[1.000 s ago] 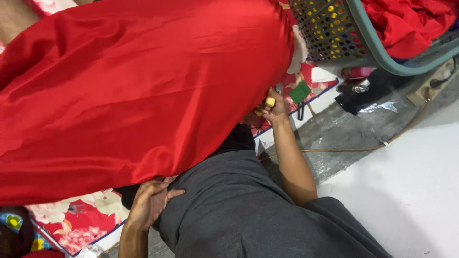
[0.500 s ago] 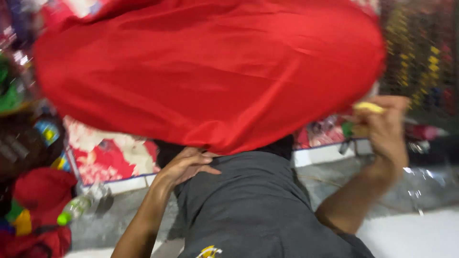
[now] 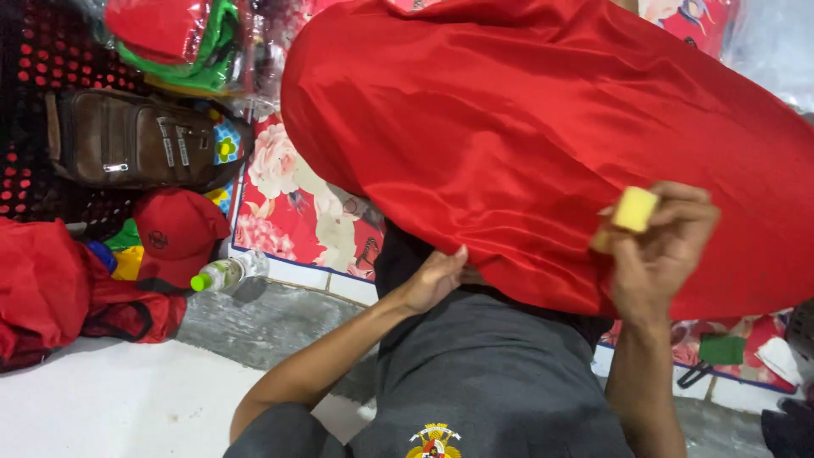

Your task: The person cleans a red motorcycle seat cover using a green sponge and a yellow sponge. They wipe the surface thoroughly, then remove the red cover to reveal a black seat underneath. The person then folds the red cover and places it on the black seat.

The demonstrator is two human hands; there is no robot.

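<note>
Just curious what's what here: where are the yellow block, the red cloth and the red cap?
yellow block (image 3: 634, 209), head view, its flat face.
red cloth (image 3: 526, 127), head view, its middle.
red cap (image 3: 174, 233), head view, its crown.

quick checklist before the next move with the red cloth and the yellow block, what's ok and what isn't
1. Right hand grips the yellow block between its fingertips: ok.
2. Yellow block sits at the surface of the red satin cloth; actual contact: cannot tell.
3. Left hand is tucked under the cloth's lower edge, fingers partly hidden; firm grip: cannot tell.
4. Cloth lies smooth: not ok, creases run across it near the lower edge.
5. Cloth's far edge is out of the picture: cannot tell.
6. Bottle and red cap lie to the left, apart from the cloth: ok.
</note>
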